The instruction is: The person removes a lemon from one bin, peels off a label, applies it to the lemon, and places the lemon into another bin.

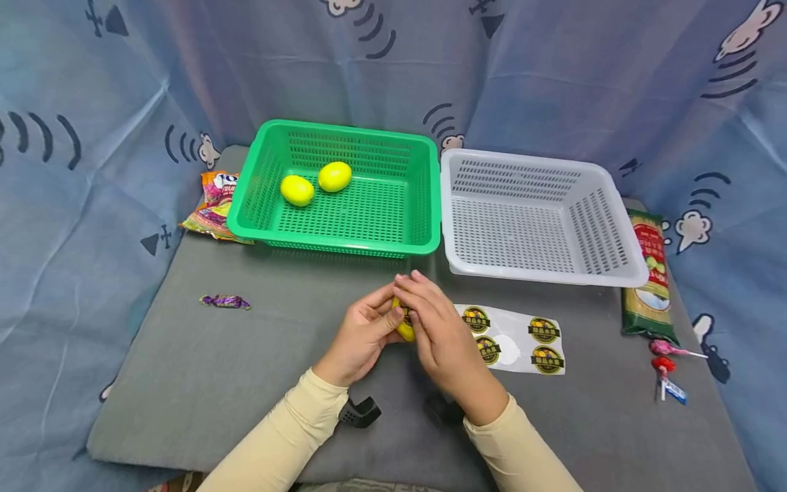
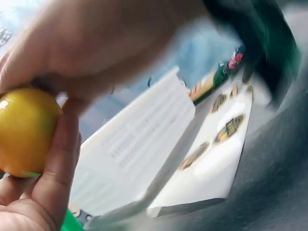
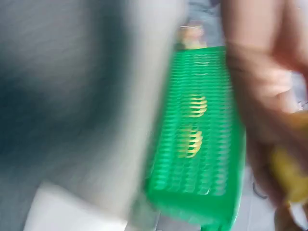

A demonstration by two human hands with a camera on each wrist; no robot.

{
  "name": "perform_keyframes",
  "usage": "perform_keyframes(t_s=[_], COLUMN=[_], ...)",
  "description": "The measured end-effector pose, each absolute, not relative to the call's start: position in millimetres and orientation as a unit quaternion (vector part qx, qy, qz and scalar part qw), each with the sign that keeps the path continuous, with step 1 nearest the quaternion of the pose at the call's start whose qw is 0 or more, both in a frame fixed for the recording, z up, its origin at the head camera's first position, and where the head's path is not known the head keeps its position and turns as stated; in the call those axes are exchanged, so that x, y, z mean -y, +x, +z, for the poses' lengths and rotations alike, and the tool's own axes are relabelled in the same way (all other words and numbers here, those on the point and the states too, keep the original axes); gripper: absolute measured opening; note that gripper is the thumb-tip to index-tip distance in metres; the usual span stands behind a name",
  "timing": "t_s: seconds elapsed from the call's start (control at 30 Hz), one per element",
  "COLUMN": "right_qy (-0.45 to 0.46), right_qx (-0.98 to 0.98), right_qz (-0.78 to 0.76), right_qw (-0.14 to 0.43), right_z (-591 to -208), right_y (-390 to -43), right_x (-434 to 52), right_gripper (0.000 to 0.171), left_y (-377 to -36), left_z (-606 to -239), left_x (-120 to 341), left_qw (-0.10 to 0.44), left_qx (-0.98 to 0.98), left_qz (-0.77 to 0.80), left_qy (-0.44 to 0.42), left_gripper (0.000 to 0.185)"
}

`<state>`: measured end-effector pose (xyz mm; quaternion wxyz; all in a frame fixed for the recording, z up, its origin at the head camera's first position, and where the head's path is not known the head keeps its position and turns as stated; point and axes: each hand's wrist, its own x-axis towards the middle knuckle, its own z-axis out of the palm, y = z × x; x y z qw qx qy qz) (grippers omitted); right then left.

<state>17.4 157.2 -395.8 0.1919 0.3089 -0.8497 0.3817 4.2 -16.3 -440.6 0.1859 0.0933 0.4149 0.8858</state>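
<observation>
A yellow lemon [image 1: 406, 333] is between both hands above the near middle of the table; a dark round sticker shows on it in the head view. My left hand [image 1: 363, 335] grips the lemon with its thumb and fingers. My right hand [image 1: 443, 335] lies against the lemon's other side with fairly straight fingers, covering part of it. Under and beside the right hand lies a white sheet of round fruit stickers [image 1: 544, 330], with one bare white circle. In the left wrist view the lemon [image 2: 26, 132] is seen close up. The right wrist view is blurred.
A green basket [image 1: 332, 244] with two lemons [image 1: 335, 177] stands at the back left, beside a white basket [image 1: 547, 275]. A candy bag [image 1: 215, 208] and a purple wrapped candy [image 1: 225, 301] lie left. A green-red packet [image 1: 652, 273] and lollipops [image 1: 664, 364] lie right.
</observation>
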Motion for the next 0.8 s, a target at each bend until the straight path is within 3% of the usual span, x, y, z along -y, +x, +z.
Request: perform_keyframes(t_s=[0.17,0.3,0.4,0.6,0.8], right_qy=[0.283,0.236,0.228,0.316,0.297], right_qx=[0.884,0.919,0.911,0.847,0.871], right_qz=[0.342,0.309,0.335,0.394,0.367], right_qw=[0.149,0.074,0.078,0.163,0.136], right_z=[-401.0,-397.1,-392.8,-391.7,-400.2], right_y=[17.6,19.5,21.5,17.9,14.0], right_x=[-163.1,-172.1,-175.4,-167.3,-169.8], right_gripper=[0.046,0.080,0.097,0.041,0.041], left_y=[13.6,15.7,13.5,7.5,11.3], left_z=[-435.1,-430.6,-427.9,-426.4,-426.3], left_x=[10.3,14.5,17.9,16.3,11.0], left_qw=[0.201,0.220,0.225,0.217,0.234], left_qx=[-0.386,-0.389,-0.398,-0.393,-0.380], left_qz=[0.897,0.892,0.887,0.888,0.890], left_qy=[0.084,0.070,0.070,0.099,0.098], left_gripper=[0.089,0.095,0.097,0.094,0.079])
